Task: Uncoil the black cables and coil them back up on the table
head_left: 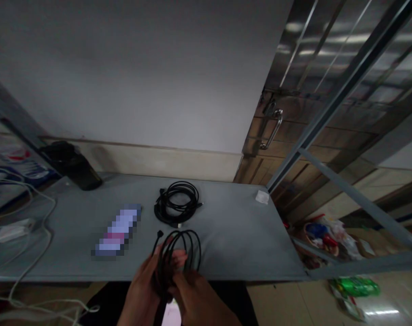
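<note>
A looped black cable (199,246) is held between both hands at the front edge of the grey shelf top (236,231). My left hand (146,278) is closed round the left side of the loops, with a small black plug sticking up beside it. My right hand (192,292) pinches the lower part of the loops, its fingertips partly hidden. Just beyond the hands, a second coiled black cable (178,208) lies on the shelf. To its left is a phone (119,231) with a lit, pixelated screen.
A dark bottle (73,165) stands tilted in view at the back left. White cords (49,226) and a white power strip (13,230) lie at the left. A crumpled white paper (262,197) sits near the right back corner. Grey metal posts (328,108) rise at right; a green bottle (357,286) lies on the floor.
</note>
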`<state>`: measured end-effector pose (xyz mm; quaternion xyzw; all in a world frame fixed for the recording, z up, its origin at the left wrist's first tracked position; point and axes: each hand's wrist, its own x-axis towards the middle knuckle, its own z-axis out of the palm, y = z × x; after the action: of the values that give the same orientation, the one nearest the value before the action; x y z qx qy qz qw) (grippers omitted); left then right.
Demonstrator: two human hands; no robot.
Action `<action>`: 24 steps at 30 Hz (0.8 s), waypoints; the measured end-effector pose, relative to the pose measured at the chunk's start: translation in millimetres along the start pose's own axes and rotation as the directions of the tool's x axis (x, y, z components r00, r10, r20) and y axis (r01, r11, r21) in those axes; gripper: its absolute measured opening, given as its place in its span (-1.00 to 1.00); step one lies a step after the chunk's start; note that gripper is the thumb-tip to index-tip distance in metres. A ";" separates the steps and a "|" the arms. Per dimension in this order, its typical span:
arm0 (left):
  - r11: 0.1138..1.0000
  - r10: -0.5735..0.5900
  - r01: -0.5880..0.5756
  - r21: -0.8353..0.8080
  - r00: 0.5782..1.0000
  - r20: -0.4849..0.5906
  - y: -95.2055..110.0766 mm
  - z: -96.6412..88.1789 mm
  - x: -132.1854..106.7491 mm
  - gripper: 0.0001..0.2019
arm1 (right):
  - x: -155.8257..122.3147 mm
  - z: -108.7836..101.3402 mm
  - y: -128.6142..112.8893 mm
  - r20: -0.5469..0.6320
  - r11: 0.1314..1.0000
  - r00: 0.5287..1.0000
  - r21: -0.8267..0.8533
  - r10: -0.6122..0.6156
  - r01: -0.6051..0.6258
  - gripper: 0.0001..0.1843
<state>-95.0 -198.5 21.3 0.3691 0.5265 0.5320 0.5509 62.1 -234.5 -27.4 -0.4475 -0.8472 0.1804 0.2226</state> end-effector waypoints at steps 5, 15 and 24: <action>0.975 -0.186 0.209 -0.080 0.955 0.230 34.5 1.7 16.2 -0.37 | 16.2 -12.2 2.5 0.031 0.997 0.997 -0.020 -0.068 0.069 -0.54; 0.600 0.461 -0.437 0.671 0.874 0.157 61.8 -0.3 155.2 -0.47 | 121.1 -70.3 73.9 -0.213 0.918 0.969 -0.395 -0.124 0.031 -0.82; 0.290 0.594 -0.421 0.859 0.783 0.183 -17.7 -14.3 217.4 -0.45 | 123.6 -33.6 88.3 -0.257 0.978 0.966 -0.196 0.019 -0.071 -0.57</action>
<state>-131.7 8.3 -39.1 0.6939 0.6187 0.3664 0.0396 78.1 -80.1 -17.3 -0.5065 -0.8153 0.0390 0.2779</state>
